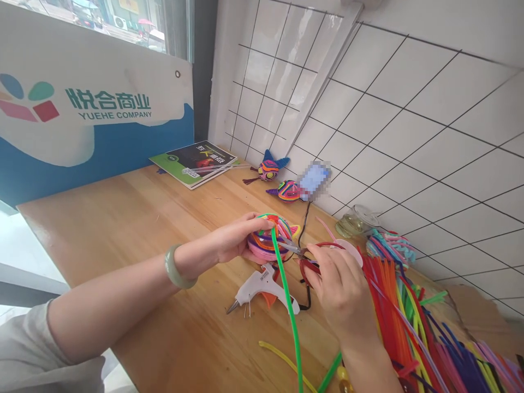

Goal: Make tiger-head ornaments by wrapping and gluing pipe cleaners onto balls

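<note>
My left hand is closed round a ball wrapped in stripes of many colours, its thumb on top near an orange patch. From under that thumb a long green pipe cleaner hangs down toward the bottom edge. My right hand grips red-handled scissors, whose blades point left at the ball and reach the green strand. Whether the blades touch it cannot be made out. Just below the ball lies a white glue gun on the wooden table.
Many coloured pipe cleaners lie at the right, with a glass jar behind them. Two finished-looking wrapped figures and a blurred phone are by the tiled wall. Booklets lie at the back left.
</note>
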A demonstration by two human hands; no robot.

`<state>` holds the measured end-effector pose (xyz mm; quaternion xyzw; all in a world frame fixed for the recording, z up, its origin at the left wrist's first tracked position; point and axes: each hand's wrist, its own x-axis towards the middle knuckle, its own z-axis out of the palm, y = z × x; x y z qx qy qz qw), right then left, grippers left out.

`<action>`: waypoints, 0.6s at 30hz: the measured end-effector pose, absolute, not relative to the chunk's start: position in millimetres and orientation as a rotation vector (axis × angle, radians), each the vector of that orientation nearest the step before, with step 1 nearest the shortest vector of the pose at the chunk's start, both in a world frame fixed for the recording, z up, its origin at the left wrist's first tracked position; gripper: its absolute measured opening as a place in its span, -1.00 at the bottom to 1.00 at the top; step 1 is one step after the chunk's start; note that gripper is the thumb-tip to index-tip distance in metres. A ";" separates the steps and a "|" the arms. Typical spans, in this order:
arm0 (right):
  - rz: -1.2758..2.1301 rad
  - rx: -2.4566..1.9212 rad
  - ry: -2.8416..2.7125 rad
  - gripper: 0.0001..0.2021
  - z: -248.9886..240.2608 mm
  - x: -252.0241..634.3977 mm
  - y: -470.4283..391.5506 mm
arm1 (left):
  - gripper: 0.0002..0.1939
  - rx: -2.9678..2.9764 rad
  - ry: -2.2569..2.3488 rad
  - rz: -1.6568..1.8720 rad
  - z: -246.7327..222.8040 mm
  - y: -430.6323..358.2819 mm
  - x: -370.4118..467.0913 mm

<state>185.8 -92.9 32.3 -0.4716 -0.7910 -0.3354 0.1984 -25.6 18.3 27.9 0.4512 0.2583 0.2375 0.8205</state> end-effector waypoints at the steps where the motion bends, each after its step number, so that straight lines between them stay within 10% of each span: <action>1: -0.943 -1.320 -2.218 -0.74 32.3 185.2 -93.0 | -0.45 0.973 0.562 0.499 27.3 18.1 -25.4; 18: -0.871 -1.349 -2.297 -0.59 30.7 177.2 -95.6 | -0.59 0.952 0.651 0.467 25.9 13.0 -21.6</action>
